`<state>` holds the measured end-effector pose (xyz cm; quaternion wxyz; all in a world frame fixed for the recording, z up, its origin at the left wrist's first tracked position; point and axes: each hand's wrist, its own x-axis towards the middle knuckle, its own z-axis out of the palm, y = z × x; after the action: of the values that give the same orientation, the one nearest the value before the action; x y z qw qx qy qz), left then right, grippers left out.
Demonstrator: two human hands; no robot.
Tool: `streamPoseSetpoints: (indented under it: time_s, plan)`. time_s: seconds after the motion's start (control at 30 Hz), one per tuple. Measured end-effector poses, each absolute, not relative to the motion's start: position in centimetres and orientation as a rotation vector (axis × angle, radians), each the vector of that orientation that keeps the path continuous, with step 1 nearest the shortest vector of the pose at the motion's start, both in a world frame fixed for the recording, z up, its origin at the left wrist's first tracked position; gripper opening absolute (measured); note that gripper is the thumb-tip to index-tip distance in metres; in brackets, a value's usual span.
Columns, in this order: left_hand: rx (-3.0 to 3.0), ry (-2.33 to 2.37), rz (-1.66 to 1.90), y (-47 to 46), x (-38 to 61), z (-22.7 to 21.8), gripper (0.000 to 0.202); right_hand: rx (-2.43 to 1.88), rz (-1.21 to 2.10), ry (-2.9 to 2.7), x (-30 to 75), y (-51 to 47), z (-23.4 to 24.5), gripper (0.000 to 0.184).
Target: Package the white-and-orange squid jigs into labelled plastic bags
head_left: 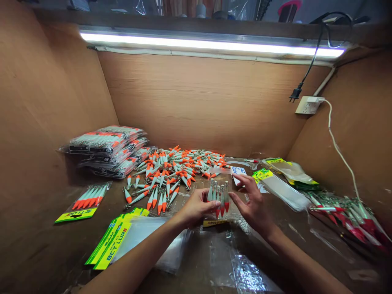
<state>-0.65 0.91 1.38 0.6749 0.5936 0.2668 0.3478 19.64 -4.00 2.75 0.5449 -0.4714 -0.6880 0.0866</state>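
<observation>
My left hand (196, 208) and my right hand (252, 202) hold a clear plastic bag (219, 198) between them, upright above the table. Several white lures with orange tips sit inside it, and its yellow header card (214, 223) hangs at the bottom. Fingers of both hands pinch the bag's sides. Behind the hands lies a loose pile of orange-and-white lures (174, 169).
A stack of filled bags (107, 149) sits at back left, one filled bag (87, 200) lies at left. Empty bags with yellow headers (119, 241) lie near my left arm, more empty bags (283, 183) and red lures (349, 220) at right. A wall socket (308, 105) hangs at right.
</observation>
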Motion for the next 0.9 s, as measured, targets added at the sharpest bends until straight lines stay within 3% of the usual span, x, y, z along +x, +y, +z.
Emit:
streamPoseSetpoints:
  time_s: [0.17,0.3,0.73,0.9]
  plan:
    - [1.565,0.574,0.810,0.4,-0.2,1.7,0.030,-1.103,-0.051,-1.799,19.1,-4.4,5.0,0.028]
    - [1.651,0.641,0.833,0.1,0.1,1.6,0.029,-1.133,-0.075,-1.808,18.9,-4.4,5.6,0.009]
    - [1.765,0.599,0.798,-0.5,-0.3,2.7,0.024,-0.926,-0.011,-2.013,19.3,-4.3,6.0,0.009]
    - [1.615,0.632,0.866,0.1,-0.2,1.9,0.040,-0.943,0.011,-2.030,19.3,-3.6,7.1,0.009]
